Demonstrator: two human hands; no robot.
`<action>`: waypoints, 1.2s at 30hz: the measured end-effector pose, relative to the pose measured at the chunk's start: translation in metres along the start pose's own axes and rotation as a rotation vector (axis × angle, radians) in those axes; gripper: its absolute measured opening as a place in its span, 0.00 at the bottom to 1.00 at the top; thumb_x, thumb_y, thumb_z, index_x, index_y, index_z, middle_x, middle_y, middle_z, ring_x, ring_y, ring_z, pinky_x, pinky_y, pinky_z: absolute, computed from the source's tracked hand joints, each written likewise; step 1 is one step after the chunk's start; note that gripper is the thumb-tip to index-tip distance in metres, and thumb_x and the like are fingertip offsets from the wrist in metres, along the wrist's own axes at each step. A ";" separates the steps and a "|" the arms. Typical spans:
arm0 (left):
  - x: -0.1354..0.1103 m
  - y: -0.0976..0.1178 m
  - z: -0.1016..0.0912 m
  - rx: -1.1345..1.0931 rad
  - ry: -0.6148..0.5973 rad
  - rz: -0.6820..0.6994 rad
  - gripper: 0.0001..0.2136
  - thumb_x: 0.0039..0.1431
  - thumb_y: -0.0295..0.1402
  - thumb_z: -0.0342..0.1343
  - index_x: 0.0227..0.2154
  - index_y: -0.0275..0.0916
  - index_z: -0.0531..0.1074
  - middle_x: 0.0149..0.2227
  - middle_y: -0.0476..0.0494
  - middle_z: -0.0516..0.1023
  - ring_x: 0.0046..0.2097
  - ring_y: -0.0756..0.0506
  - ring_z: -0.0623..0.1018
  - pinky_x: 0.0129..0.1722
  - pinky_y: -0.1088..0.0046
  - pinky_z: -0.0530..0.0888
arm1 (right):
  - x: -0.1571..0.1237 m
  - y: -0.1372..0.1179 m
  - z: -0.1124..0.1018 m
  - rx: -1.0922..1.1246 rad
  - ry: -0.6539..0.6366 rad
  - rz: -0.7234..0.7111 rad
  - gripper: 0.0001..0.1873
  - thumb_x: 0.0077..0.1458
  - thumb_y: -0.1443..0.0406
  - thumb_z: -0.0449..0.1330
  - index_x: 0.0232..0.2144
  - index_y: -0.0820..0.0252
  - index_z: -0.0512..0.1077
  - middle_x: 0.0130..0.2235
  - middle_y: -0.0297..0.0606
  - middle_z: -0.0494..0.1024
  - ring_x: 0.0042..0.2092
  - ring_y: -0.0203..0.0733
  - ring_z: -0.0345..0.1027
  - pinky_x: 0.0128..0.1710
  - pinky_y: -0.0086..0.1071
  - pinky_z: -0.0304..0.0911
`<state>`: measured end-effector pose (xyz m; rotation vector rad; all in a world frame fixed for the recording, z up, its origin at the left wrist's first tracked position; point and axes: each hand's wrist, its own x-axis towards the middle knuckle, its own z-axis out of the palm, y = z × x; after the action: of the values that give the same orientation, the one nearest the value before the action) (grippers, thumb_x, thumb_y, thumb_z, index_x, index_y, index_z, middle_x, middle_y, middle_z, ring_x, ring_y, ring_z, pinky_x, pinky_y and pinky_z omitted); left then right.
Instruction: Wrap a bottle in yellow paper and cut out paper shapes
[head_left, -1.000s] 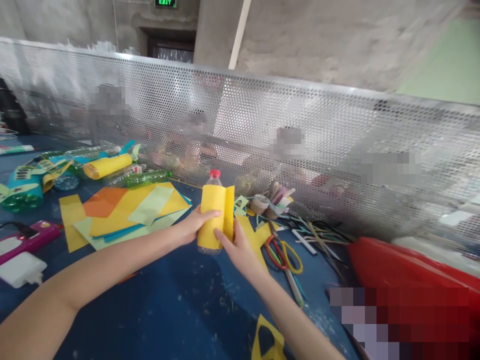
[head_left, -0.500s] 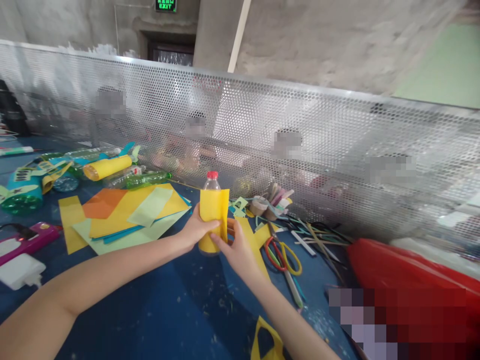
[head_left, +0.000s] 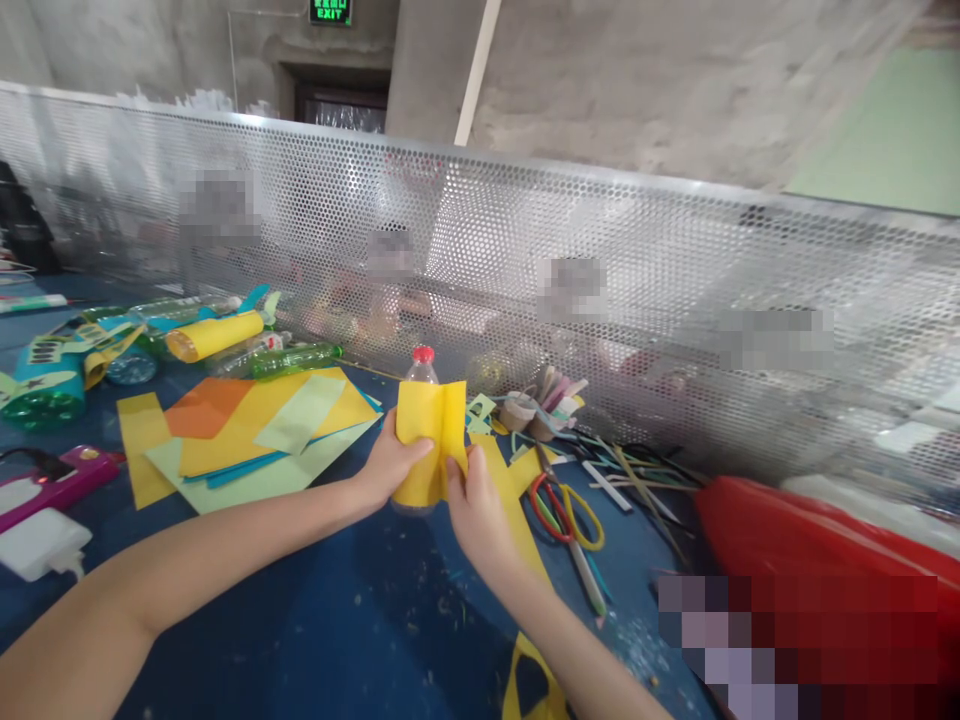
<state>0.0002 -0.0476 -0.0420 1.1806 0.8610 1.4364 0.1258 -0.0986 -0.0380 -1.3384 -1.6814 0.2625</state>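
Observation:
A clear plastic bottle (head_left: 422,368) with a red cap stands upright in front of me, most of its body behind a sheet of yellow paper (head_left: 420,412). My left hand (head_left: 394,462) is wrapped around the bottle's left side, its thumb pressing the paper against it. With fingers and thumb, my right hand (head_left: 474,500) pinches the loose right edge of the paper, which stands away from the bottle. Right of that hand lie scissors (head_left: 576,518) with red and yellow handles. A yellow paper strip (head_left: 501,478) passes partly under my right forearm.
Coloured paper sheets (head_left: 217,405) lie at left, with plastic bottles (head_left: 300,358) behind them. A magenta power strip (head_left: 75,478) and white charger (head_left: 45,540) sit nearer. A perforated metal divider (head_left: 495,230) crosses the back, people beyond it. A red bag (head_left: 795,530) lies right.
My right hand has shifted slightly right and changed from touching the bottle's side to pinching the paper edge. The paper flap now opens wider away from the bottle. My left hand keeps its hold.

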 end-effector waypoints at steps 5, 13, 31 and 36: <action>-0.001 0.001 -0.001 -0.013 -0.045 0.034 0.22 0.44 0.31 0.59 0.43 0.40 0.60 0.40 0.44 0.73 0.41 0.43 0.75 0.42 0.64 0.73 | -0.003 -0.001 0.001 -0.059 -0.026 -0.008 0.04 0.59 0.62 0.44 0.31 0.53 0.54 0.26 0.35 0.67 0.26 0.44 0.64 0.23 0.34 0.57; 0.000 0.002 -0.001 -0.085 -0.121 0.044 0.24 0.41 0.30 0.60 0.43 0.41 0.59 0.39 0.46 0.73 0.41 0.42 0.76 0.43 0.63 0.72 | -0.001 -0.003 -0.001 -0.008 -0.034 -0.026 0.05 0.59 0.62 0.45 0.31 0.53 0.56 0.28 0.35 0.68 0.28 0.42 0.65 0.26 0.33 0.59; -0.007 0.000 -0.001 0.054 -0.234 0.132 0.27 0.43 0.28 0.59 0.48 0.40 0.57 0.43 0.44 0.71 0.44 0.42 0.74 0.43 0.64 0.71 | 0.018 0.024 -0.001 0.578 -0.136 0.183 0.18 0.53 0.52 0.56 0.41 0.56 0.62 0.38 0.38 0.71 0.41 0.44 0.68 0.43 0.40 0.66; -0.007 -0.001 -0.002 0.054 -0.238 0.166 0.26 0.43 0.29 0.58 0.47 0.39 0.58 0.44 0.42 0.69 0.47 0.41 0.72 0.46 0.62 0.70 | 0.013 0.028 0.003 0.394 -0.181 0.088 0.22 0.58 0.53 0.50 0.51 0.55 0.64 0.51 0.43 0.69 0.53 0.48 0.62 0.54 0.45 0.58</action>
<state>-0.0015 -0.0539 -0.0443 1.4593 0.6522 1.3765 0.1421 -0.0756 -0.0514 -1.1162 -1.6133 0.7460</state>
